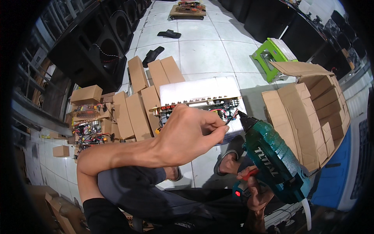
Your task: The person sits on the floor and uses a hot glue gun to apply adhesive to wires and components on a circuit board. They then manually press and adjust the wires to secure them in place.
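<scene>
My left hand (189,134) reaches across the middle with thumb and forefinger pinched together. A thin dark wire (233,116) runs from those fingertips toward the right end of a circuit board assembly (230,104). The board carries red and black connectors along its far edge and coloured wires; my hand hides part of it. Under it lies a white foam block (187,89). My right hand (258,191) grips the handle of a teal and black glue gun (269,150), a finger at its red trigger. The gun's nozzle points at the wire's end, and a white glue stick sticks out behind.
Small brown cardboard boxes (138,115) stand left of the foam, beside more wired boards (87,132). At right are an open carton (286,117) of boxes and a green stool (269,58). Black speaker cabinets (89,43) line the left; slippers (169,34) lie ahead.
</scene>
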`<state>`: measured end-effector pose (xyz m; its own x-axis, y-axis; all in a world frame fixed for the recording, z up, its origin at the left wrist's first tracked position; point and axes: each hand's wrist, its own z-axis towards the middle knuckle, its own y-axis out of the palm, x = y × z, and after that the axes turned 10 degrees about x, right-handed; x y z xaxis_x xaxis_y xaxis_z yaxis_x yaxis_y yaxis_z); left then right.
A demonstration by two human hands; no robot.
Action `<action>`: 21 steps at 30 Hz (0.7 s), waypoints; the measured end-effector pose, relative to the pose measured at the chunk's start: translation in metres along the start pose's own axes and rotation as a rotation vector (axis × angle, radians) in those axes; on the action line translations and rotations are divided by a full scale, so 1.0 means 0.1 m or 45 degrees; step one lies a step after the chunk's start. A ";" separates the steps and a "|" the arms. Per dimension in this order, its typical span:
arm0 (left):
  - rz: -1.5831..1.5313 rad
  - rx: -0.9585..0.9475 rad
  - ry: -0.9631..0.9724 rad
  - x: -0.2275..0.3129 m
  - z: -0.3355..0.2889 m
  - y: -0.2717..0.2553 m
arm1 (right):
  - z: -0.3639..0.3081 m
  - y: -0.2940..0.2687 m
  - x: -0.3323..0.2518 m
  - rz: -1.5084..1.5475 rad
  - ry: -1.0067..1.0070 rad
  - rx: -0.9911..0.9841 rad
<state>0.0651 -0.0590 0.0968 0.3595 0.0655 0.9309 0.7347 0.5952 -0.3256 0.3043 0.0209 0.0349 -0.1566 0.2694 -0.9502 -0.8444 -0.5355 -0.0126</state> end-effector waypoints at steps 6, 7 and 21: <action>0.046 -0.023 0.080 -0.01 0.00 -0.02 | -0.07 -0.09 0.11 0.071 0.089 0.048; 0.045 -0.023 0.082 -0.01 0.00 -0.01 | -0.07 -0.09 0.12 0.079 0.102 0.060; 0.127 -0.032 0.180 -0.06 0.00 -0.01 | -0.11 -0.10 0.08 0.110 0.177 0.029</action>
<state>0.0619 -0.0602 0.0915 0.5073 0.0090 0.8617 0.7050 0.5707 -0.4210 0.3171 0.0201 0.0238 -0.1583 0.1087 -0.9814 -0.8423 -0.5335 0.0767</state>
